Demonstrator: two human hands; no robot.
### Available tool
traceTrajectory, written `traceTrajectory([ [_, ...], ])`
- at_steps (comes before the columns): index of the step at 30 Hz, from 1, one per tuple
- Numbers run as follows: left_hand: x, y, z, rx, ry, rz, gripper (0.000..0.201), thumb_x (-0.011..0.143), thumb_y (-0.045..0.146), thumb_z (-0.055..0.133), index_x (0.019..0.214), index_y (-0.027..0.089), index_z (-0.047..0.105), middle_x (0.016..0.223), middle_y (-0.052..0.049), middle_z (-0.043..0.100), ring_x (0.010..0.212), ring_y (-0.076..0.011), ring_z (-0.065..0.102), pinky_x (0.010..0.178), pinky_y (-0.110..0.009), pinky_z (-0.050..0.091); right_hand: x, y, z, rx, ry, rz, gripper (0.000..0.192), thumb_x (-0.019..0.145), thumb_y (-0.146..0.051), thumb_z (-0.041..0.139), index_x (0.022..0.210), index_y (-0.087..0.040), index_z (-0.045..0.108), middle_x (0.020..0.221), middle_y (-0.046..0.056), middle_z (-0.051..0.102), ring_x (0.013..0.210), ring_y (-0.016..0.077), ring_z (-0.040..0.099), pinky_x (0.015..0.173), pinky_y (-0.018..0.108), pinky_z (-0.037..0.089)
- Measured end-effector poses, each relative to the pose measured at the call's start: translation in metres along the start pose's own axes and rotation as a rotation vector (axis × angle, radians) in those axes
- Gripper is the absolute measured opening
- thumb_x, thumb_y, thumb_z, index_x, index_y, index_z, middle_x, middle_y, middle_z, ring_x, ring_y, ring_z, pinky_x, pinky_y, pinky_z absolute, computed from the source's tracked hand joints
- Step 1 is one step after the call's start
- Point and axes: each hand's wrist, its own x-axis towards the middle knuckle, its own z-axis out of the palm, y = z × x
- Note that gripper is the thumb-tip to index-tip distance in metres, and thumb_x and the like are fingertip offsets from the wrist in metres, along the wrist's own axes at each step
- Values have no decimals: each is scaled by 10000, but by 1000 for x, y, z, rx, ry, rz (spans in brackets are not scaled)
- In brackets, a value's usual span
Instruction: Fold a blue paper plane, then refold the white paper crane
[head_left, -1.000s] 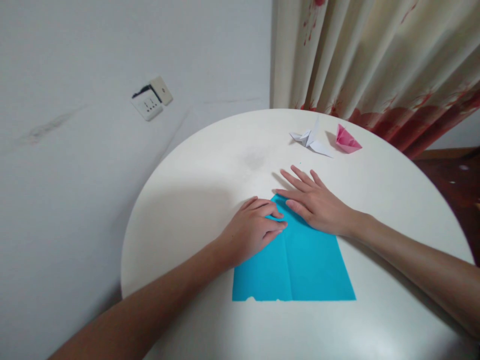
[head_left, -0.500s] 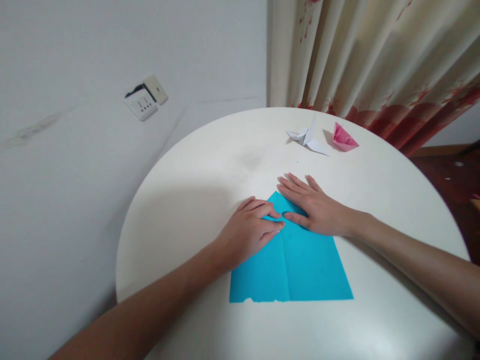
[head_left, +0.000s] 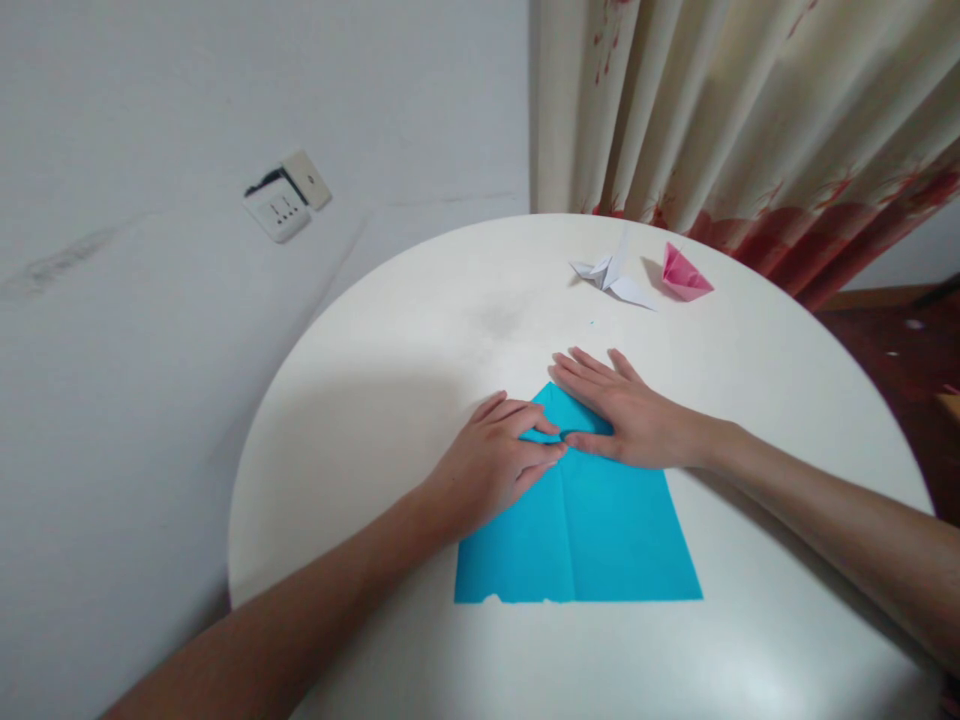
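Note:
A sheet of blue paper [head_left: 615, 540] lies on the round table, its far end folded to a point and a crease running down its middle. The near edge is slightly torn at the left. My left hand [head_left: 495, 455] rests on the left slanting side, fingers bent and the tips closed on the folded paper near the centre crease. Flat over the right slanting side lies my right hand [head_left: 626, 415], fingers stretched out past the paper's edge and its thumb by the left fingertips. Part of the folded flaps is hidden under both hands.
On the far part of the white table [head_left: 360, 400] stand a white paper crane [head_left: 611, 280] and a pink folded paper boat [head_left: 684, 275]. A wall with a socket [head_left: 277, 208] rises at the left. A patterned curtain [head_left: 720, 120] hangs behind.
Both hands stay in nearly the same place on the blue paper. The right thumb has shifted very slightly toward the left fingertips. The whole view has drifted a little.

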Motion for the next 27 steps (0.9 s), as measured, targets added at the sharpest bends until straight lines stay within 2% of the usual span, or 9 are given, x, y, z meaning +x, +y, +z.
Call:
traceTrajectory([
  [5,3,1,-4,23,-9,47,189,966,270,561,989,278,749,1181,-7,682,1208,-199,537,1147,-468,285,0,0,-1,6,3,-9,857,909,-611,506,1582,-198,173,1632,157,166,1507,361,119,1160,680,73],
  [20,2,-3,-1,32,-9,66,165,940,271,610,1028,319,741,1158,24,708,1206,-201,546,1144,-459,284,0,-1,-1,-1,1,-2,865,907,-600,515,1585,-197,158,1631,158,173,1505,361,130,1162,675,75],
  [27,2,-3,-1,16,-17,62,180,940,271,609,1053,328,737,1163,18,704,1204,-206,549,1136,-462,284,0,1,-1,41,26,-7,853,898,-592,536,1584,-243,169,1631,141,212,1496,383,168,1148,693,82],
])
